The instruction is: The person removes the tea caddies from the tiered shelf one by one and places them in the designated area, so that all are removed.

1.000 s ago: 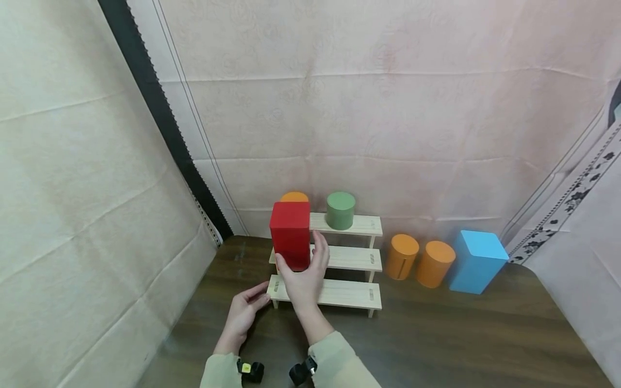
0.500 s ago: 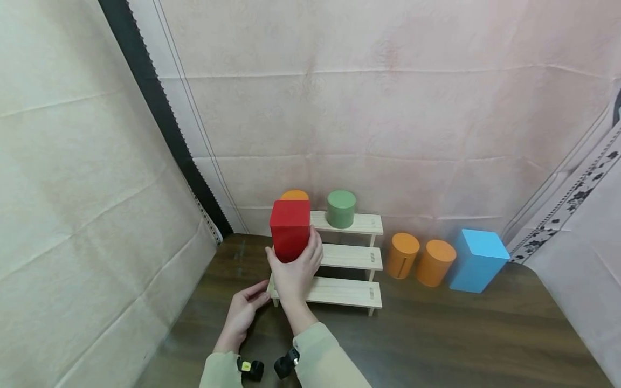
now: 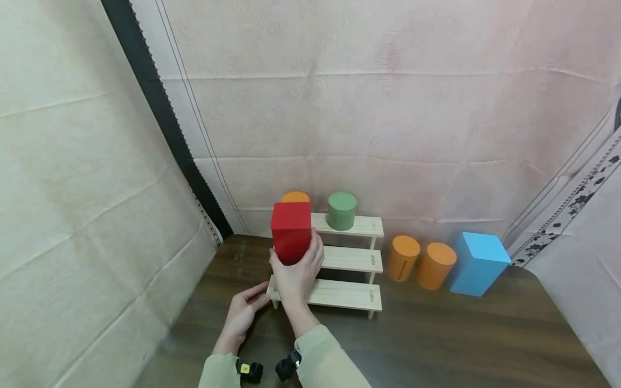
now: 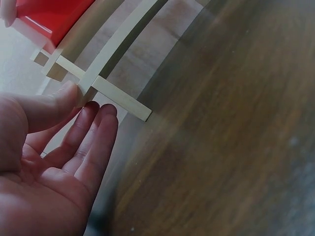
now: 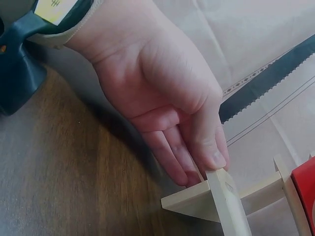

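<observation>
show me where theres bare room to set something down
The table is bare in front of the blue block and the two orange cylinders beside it. On the shelf, the bottom tier and middle tier are bare right of the right hand. Crowded: the shelf's left end, with left hand and red block.

No legible text, only an unreadable dark mark on a yellow wrist label
</observation>
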`<state>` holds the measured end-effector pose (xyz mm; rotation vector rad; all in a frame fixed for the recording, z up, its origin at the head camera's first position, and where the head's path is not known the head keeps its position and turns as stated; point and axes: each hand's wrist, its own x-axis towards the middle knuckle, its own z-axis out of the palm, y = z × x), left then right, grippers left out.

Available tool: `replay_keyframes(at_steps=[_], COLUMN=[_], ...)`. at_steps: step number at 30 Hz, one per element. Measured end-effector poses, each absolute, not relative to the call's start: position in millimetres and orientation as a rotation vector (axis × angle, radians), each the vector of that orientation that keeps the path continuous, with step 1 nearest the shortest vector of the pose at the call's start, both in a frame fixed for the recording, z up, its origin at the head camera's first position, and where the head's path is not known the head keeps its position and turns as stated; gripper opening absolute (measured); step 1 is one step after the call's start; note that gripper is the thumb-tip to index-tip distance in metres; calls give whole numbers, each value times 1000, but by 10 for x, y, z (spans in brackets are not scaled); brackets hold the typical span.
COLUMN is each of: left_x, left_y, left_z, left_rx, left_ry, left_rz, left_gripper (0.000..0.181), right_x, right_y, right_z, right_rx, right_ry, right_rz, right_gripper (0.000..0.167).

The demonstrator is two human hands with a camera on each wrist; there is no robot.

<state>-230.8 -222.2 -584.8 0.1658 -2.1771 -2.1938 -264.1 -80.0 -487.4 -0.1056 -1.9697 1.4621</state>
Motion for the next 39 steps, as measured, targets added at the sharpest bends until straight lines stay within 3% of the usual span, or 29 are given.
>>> replay_keyframes(at_steps=[16,28,39], left_x=[-2287,-2277,-2274], left_y=[-2228,-2240,-2202], left_z=[-5826,-5807,-5823], left_rx=[171,169,144], left_ry=[-2219,-2214,-2162], left_rz=[-2163,-2169,-2184], left_gripper=[40,40,40], right_x=[-2592,-2437,-2258], right_y=[-736,-433,388], right_z=[-4909,-4926,-5028], right_rx=[-33,304,451], right_ry=[-1774,-1634,-1600], right_rz=[1630,1791,1796], right_gripper=[113,119,119])
